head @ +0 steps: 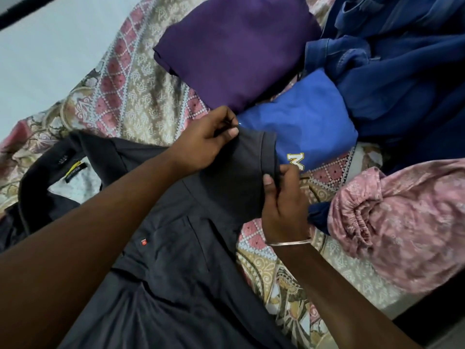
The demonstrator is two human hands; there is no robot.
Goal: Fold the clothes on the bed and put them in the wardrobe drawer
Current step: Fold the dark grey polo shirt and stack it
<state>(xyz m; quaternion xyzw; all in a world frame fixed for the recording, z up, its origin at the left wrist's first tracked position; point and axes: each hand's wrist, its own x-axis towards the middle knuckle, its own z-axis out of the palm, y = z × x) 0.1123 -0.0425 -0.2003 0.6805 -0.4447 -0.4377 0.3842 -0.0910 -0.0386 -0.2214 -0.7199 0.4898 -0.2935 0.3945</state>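
From the head camera, your left hand [201, 143] pinches the upper edge of the short sleeve of a dark charcoal woven shirt [176, 260], thumb pressed flat on top of the cloth. Your right hand [283, 207] pinches the hemmed cuff of the same sleeve between thumb and curled fingers; a thin metal bangle [289, 243] rings that wrist. The sleeve is drawn taut between your two hands. The shirt lies spread on the bed, its matte fabric softly creased, with a chest pocket bearing a small red tag [144, 243] and a collar at the left showing a yellow-and-black label [75, 171].

Beneath it the patterned bedspread [130, 91] shows pink diamonds, beige paisley and dotted white lattice lines. Beyond your hands sits a folded purple cloth [234, 49], smooth and roughly rectangular. Just beside it lies a folded bright blue garment [302, 122] with a yellow-edged white letter near the shirt cuff. A heap of rumpled blue denim and navy clothes [397, 66] fills the upper right. At the right rests a rolled pink printed fabric [402, 222] with a gathered elastic edge.
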